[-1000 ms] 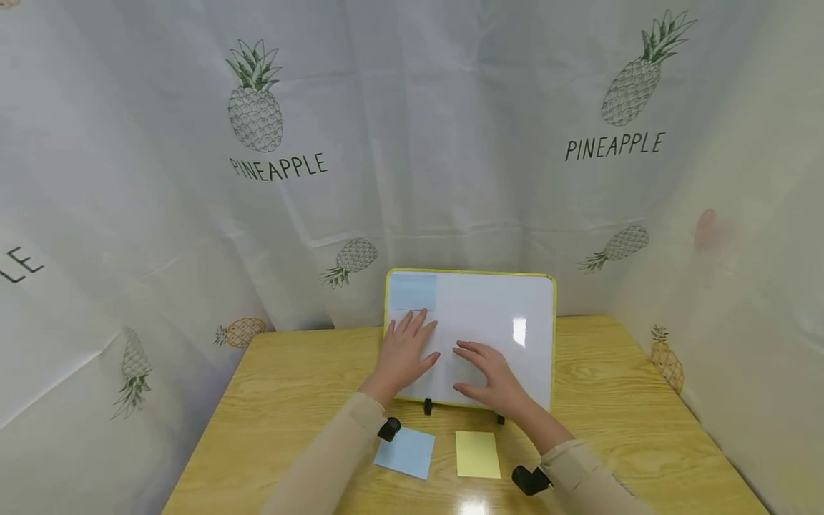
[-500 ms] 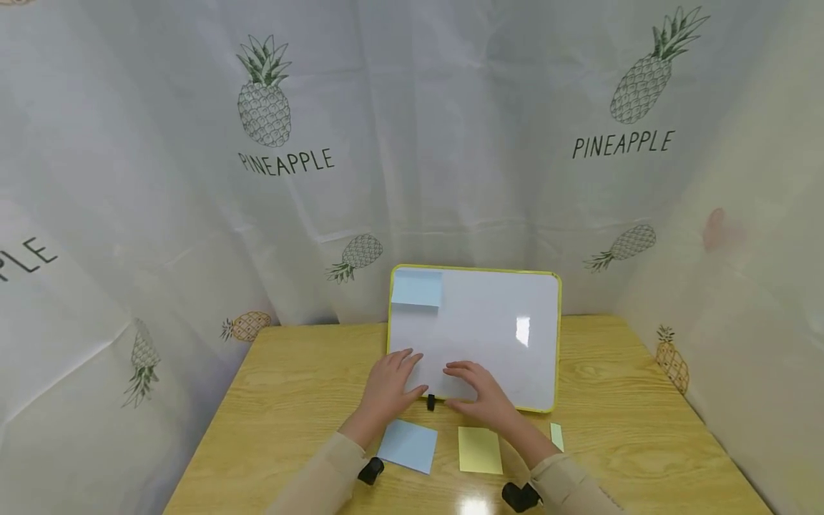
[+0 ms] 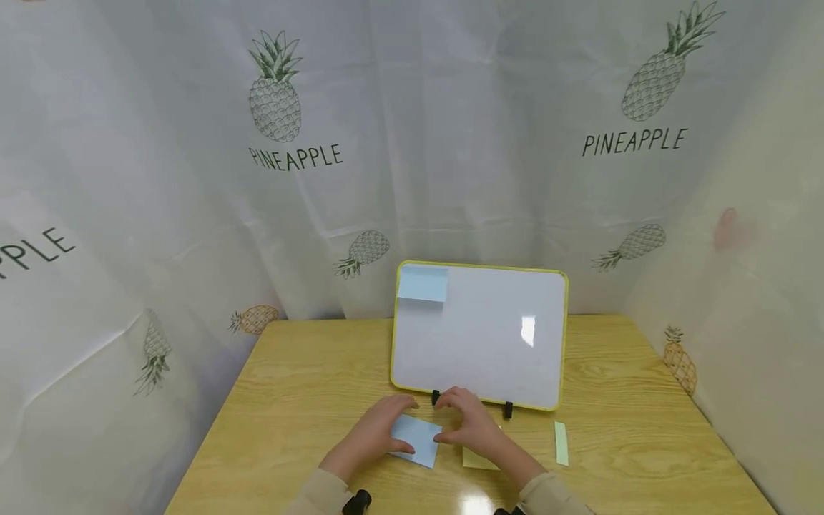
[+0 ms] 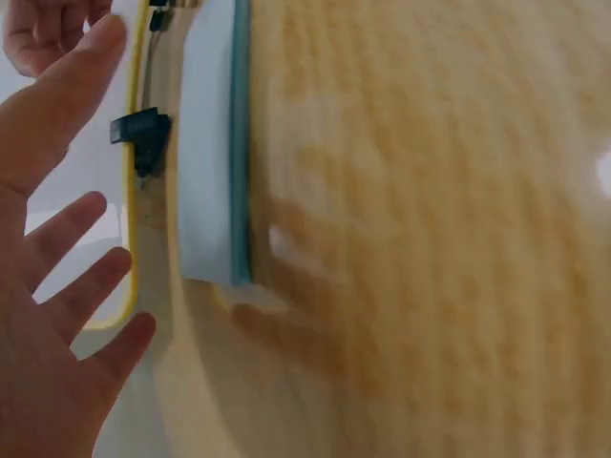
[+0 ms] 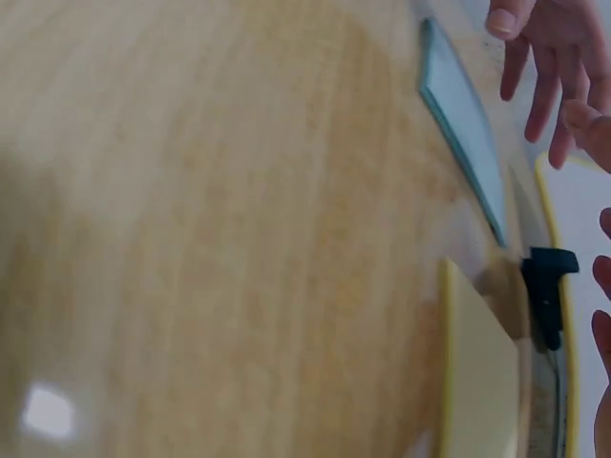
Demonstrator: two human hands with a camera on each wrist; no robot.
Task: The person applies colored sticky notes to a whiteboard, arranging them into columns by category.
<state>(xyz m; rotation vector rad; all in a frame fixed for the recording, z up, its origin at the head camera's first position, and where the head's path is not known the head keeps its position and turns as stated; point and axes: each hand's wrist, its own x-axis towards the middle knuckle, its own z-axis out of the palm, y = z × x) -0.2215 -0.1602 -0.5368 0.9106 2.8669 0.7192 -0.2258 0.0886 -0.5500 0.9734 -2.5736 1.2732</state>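
Note:
A pad of blue sticky notes (image 3: pixel 421 438) lies on the wooden table, flanked by both hands. My left hand (image 3: pixel 373 433) hovers over the pad's left side, fingers spread and relaxed; the left wrist view shows nothing in its grasp. My right hand (image 3: pixel 471 428) bends loosely at the pad's right edge, thumb close to it; whether it touches cannot be told. Beneath the right forearm, a pad of yellow sticky notes (image 3: pixel 479 460) is partly hidden. Behind them a yellow-framed whiteboard (image 3: pixel 489 336) leans on its stand, a single blue note (image 3: pixel 422 283) stuck at its upper left.
Black stand feet (image 3: pixel 508 410) jut out under the whiteboard's lower edge. To the right lies a narrow pale green pad (image 3: pixel 561 443) on the table (image 3: pixel 644 422). A pineapple-printed curtain (image 3: pixel 476 157) surrounds the table at the back and sides.
Both hands have drawn back from the whiteboard, down to the blue pad. The left hand has left the note on the board, whose lower edge now stands off the surface.

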